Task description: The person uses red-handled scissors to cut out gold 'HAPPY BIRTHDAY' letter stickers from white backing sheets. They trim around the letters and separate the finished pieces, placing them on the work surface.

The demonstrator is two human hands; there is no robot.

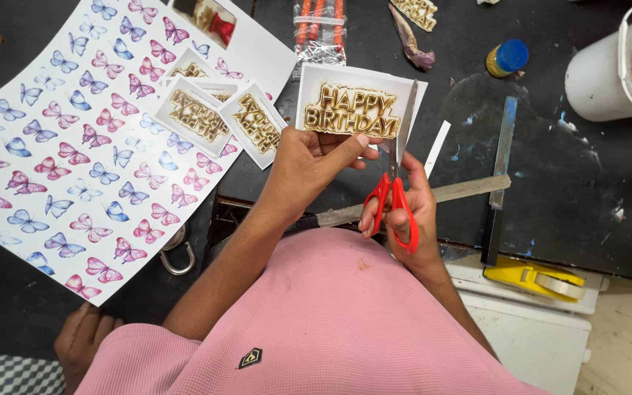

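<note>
My left hand (305,164) pinches white card (356,108) with gold lettering, centre frame. My right hand (404,208) closed in red scissors (395,175), blades up along card's right edge. Butterfly sheet (74,146) at left, more cards (217,113) on it.

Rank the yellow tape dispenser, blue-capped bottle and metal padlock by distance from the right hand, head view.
From the right hand:
1. Yellow tape dispenser, on its lower right.
2. Blue-capped bottle, up and to its right.
3. Metal padlock, far left beside the butterfly sheet.
</note>
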